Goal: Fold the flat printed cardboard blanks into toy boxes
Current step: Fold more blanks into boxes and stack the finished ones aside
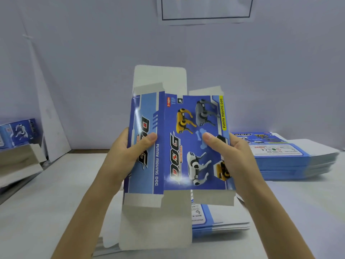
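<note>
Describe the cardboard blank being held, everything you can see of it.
The cardboard blank is glossy printed card, blue with robot-dog pictures and "FUNNY MOVING DOG" lettering. Grey-white unprinted flaps stick out at top and bottom. It is held upright above the table, bent along a vertical crease between two panels. The left hand grips its left edge and the right hand its right edge, thumbs on the printed face.

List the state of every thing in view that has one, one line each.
held blank: held up, bent at one crease, end flaps unfolded.
left hand: grips the blank's left edge, thumb on the print.
right hand: grips its right edge, thumb on the print.
right stack: flat blanks piled on the table.
near stack: flat, below the held blank.
far-left box: seems folded; blurred.
</note>
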Available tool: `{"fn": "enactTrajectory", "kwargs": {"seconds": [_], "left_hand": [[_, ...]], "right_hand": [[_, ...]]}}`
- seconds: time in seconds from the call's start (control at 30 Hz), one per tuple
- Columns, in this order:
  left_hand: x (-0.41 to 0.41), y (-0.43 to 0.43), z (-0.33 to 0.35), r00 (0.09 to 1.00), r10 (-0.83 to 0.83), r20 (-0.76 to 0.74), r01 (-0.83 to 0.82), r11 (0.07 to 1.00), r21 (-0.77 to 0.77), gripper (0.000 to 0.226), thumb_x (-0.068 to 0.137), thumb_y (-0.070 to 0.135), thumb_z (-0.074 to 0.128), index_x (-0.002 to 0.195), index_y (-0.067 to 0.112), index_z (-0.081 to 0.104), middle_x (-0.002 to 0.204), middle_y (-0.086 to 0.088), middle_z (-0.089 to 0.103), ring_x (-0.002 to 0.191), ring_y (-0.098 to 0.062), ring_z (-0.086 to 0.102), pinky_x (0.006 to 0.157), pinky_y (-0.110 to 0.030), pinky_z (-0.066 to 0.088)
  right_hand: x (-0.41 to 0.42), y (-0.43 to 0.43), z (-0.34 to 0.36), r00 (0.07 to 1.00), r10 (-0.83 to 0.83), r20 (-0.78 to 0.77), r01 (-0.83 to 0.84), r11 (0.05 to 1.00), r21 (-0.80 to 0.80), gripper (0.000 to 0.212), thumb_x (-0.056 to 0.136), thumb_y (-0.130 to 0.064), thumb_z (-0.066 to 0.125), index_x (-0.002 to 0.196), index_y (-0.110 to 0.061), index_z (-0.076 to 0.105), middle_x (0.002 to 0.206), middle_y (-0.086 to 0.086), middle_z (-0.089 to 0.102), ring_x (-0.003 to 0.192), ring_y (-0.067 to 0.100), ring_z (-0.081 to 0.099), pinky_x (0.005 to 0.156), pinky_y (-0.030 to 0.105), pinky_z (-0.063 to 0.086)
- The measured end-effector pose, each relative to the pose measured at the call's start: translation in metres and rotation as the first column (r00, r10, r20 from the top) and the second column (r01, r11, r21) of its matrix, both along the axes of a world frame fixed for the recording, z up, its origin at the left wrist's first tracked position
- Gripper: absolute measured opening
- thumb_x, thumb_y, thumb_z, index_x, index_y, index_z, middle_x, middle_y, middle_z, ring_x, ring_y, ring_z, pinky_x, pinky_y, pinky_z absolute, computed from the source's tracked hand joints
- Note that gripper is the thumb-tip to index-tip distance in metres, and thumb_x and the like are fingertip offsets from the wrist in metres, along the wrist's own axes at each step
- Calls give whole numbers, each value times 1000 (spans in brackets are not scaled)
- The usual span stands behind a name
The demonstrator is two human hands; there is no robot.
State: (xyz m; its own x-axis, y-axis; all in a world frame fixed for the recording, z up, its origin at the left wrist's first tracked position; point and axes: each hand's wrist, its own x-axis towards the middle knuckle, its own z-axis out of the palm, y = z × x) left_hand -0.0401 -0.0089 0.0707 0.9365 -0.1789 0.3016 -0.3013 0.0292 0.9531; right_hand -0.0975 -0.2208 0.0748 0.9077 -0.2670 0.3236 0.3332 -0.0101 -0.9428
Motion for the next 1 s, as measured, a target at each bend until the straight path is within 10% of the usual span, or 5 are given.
{"fn": "enactTrajectory", "kwargs": {"seconds": [0.33, 0.6, 0.7, 0.8, 1.0], "left_hand": [[-21, -7, 15, 991, 2, 136, 3, 999, -37, 79, 46, 49, 75, 116, 41, 39, 101, 17, 68, 85, -3, 71, 57, -20, 57], [-15, 5, 7, 915, -93, 392, 0, 973, 232, 89, 49, 40, 84, 113, 69, 29, 111, 39, 56, 103, 6, 60, 70, -7, 49], [-9, 7, -1, 877, -76, 474, -93, 942, 322, 97, 59, 20, 90, 131, 46, 30, 113, 46, 47, 102, 12, 56, 68, 0, 43], [-6, 10, -4, 866, -116, 487, -105, 909, 403, 76, 65, 3, 83, 124, 22, 38, 104, 51, 45, 96, 23, 51, 63, 5, 39], [-13, 6, -2, 844, -154, 513, -106, 891, 442, 82, 60, -8, 82, 113, 33, 35, 113, 24, 40, 107, 32, 36, 65, 9, 35]], "right_hand": [[-7, 6, 6, 993, 96, 75, -89, 992, -87, 36, 73, -41, 66, 91, -10, 66, 81, 7, 76, 74, 22, 73, 59, 34, 58], [-9, -1, 6, 940, 258, 224, -219, 958, -187, 23, 68, -9, 71, 87, -21, 67, 80, -12, 73, 77, 1, 67, 67, 11, 48], [-11, -3, 4, 915, 360, 180, -335, 929, -158, 26, 62, -27, 77, 87, -29, 70, 83, -15, 71, 84, 1, 65, 79, 15, 46], [-9, -5, 4, 876, 440, 195, -467, 877, 118, 79, 52, -61, 82, 117, -21, 61, 112, -3, 71, 110, 14, 63, 98, 32, 44], [-9, -2, 9, 818, 524, 238, -569, 798, 199, 83, 66, -70, 67, 130, -18, 59, 133, 4, 60, 128, 19, 51, 107, 35, 38]]}}
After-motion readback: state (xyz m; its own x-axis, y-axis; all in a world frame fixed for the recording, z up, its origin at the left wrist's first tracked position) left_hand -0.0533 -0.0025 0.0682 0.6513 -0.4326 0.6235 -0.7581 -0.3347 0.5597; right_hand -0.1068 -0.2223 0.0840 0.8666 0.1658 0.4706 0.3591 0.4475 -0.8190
